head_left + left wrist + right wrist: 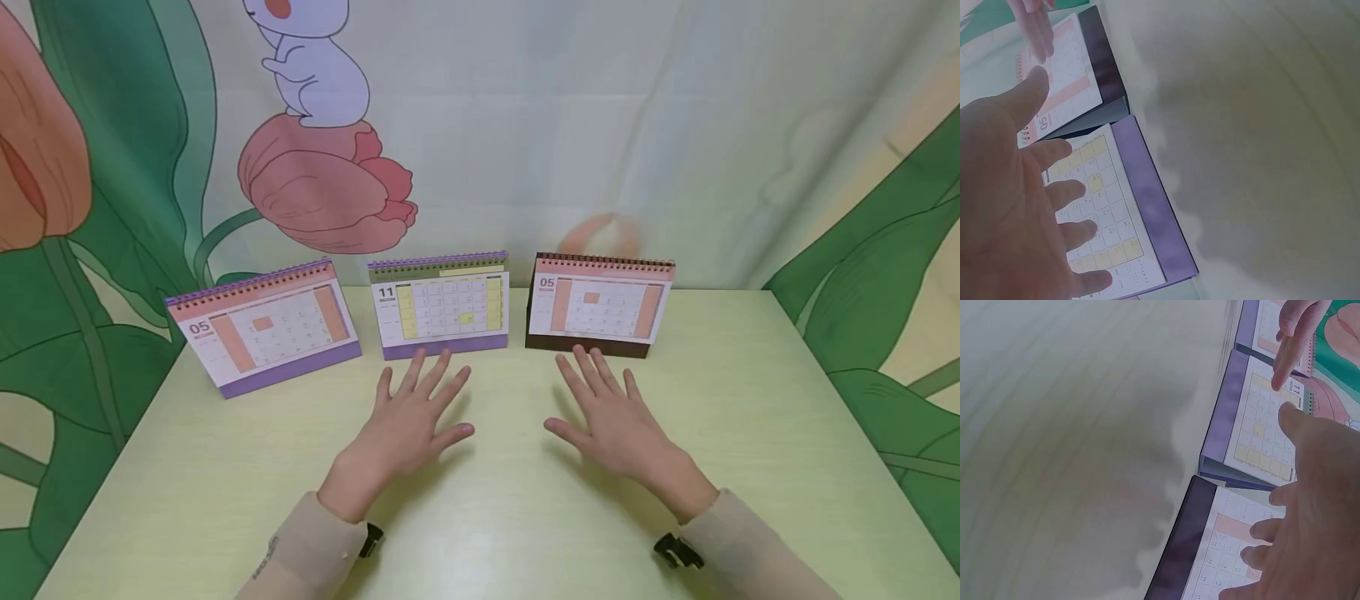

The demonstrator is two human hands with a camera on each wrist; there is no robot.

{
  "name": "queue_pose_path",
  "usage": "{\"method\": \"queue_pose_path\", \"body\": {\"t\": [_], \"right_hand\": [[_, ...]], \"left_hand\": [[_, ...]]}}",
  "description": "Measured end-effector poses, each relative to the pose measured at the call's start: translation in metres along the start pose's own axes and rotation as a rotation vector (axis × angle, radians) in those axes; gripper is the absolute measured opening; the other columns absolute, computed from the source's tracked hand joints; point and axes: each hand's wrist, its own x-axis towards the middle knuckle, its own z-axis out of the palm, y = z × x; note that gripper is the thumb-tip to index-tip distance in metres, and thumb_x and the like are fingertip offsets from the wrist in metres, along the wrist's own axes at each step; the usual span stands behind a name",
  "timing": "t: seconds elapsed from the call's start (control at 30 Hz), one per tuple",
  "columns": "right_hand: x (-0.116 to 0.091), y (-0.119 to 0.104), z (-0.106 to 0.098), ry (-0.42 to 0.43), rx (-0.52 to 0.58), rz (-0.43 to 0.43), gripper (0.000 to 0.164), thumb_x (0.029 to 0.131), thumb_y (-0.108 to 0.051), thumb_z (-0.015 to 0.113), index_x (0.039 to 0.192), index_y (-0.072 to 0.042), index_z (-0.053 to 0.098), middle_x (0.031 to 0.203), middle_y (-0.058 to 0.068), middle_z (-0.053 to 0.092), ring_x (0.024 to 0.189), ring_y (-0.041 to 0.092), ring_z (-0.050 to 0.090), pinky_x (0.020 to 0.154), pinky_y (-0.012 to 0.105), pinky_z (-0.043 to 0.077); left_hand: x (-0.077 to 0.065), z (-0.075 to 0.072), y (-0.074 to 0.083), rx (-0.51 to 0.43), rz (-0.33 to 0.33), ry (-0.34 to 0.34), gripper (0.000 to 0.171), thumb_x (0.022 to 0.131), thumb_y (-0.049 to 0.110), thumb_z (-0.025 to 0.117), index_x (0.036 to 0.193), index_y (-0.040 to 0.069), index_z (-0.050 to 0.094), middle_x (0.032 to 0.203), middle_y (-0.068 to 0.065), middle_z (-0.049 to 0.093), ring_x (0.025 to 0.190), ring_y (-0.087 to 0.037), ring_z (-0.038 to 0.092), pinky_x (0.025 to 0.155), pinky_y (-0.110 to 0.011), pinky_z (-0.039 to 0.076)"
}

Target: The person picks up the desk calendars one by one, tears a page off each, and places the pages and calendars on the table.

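At the far side of the counter (502, 517) stand the left desk calendar (273, 329), middle desk calendar (450, 308) and brown-based desk calendar (609, 308). The left grip (405, 425) and right grip (618, 425) spread wide, holding nothing; gentle support at both base ends seems steadiest.

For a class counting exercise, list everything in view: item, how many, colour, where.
Purple 05 calendar: one, purple base, pink-and-white page, left of the row
11 calendar: one, purple base, green, yellow and white page, middle
Dark 05 calendar: one, blackish-brown base, pink-and-white page, right
Table: one, pale yellow-green, under the calendars
Curtain: pale with printed orange and pink flowers and green leaves, behind the table
Printed rabbit: one, white, curtain's upper left
Black fittings: two, black, by the cuffs
Sleeves: two, beige, lower edge
Left hand: one, bare, before the 11 calendar
Right hand: one, bare, before the dark 05 calendar
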Motion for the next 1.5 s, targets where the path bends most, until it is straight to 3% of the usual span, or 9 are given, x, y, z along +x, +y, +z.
{"method": "queue_pose_path", "body": {"t": [0.33,0.57,0.67,0.9,1.17,1.37,1.5], "right_hand": [[0.001,0.001,-0.005,0.027,0.04,0.008,0.079,0.097,-0.063,0.042,0.158,-0.019,0.018,0.166,0.01,0.014,0.153,0.031,0.014,0.118,0.062,0.02],[0.005,0.005,-0.003,0.178,0.022,-0.078,0.056,0.096,-0.042,0.059,0.139,-0.007,0.052,0.15,0.019,0.044,0.138,0.035,0.044,0.11,0.056,0.039],[0.006,0.006,-0.004,0.233,0.014,-0.105,0.046,0.095,-0.036,0.063,0.13,-0.006,0.059,0.142,0.019,0.053,0.13,0.036,0.052,0.107,0.052,0.043],[0.004,0.01,-0.005,0.234,0.03,-0.094,0.042,0.094,-0.033,0.064,0.125,-0.006,0.062,0.135,0.018,0.06,0.125,0.034,0.057,0.103,0.049,0.048],[-0.002,0.015,-0.004,0.224,0.033,-0.075,0.038,0.094,-0.032,0.065,0.122,-0.006,0.064,0.127,0.014,0.064,0.12,0.031,0.06,0.099,0.047,0.051],[-0.009,0.02,-0.005,0.228,0.052,-0.052,0.034,0.094,-0.03,0.065,0.118,-0.007,0.065,0.123,0.013,0.066,0.118,0.03,0.061,0.096,0.047,0.053],[-0.013,0.023,-0.006,0.233,0.062,-0.038,0.033,0.093,-0.03,0.066,0.116,-0.007,0.066,0.122,0.012,0.067,0.117,0.031,0.061,0.094,0.047,0.054]], "left_hand": [[0.001,-0.002,-0.002,-0.04,-0.008,-0.024,0.067,0.096,0.058,0.05,0.154,0.027,0.033,0.164,-0.014,0.018,0.151,-0.038,0.016,0.113,-0.073,0.012],[0.005,-0.002,-0.003,-0.066,0.005,-0.039,0.063,0.096,0.056,0.052,0.15,0.024,0.041,0.162,-0.014,0.026,0.148,-0.037,0.025,0.114,-0.07,0.016],[0.008,-0.003,-0.004,-0.088,0.009,-0.052,0.062,0.097,0.055,0.052,0.149,0.024,0.042,0.161,-0.013,0.028,0.147,-0.036,0.027,0.115,-0.068,0.019],[0.018,-0.007,0.0,-0.143,0.03,-0.059,0.058,0.097,0.046,0.058,0.147,0.021,0.045,0.156,-0.013,0.036,0.143,-0.033,0.036,0.11,-0.062,0.03],[0.04,-0.002,0.002,-0.171,0.049,-0.071,0.053,0.097,0.04,0.06,0.144,0.018,0.049,0.151,-0.01,0.044,0.138,-0.031,0.044,0.11,-0.057,0.036],[0.057,0.002,0.001,-0.334,0.103,-0.042,0.047,0.098,0.032,0.061,0.138,0.008,0.053,0.14,-0.009,0.053,0.131,-0.026,0.051,0.112,-0.043,0.041],[0.068,0.002,0.005,-0.398,0.121,-0.04,0.047,0.098,0.03,0.061,0.138,0.007,0.053,0.139,-0.008,0.055,0.129,-0.025,0.052,0.111,-0.041,0.041]]}}
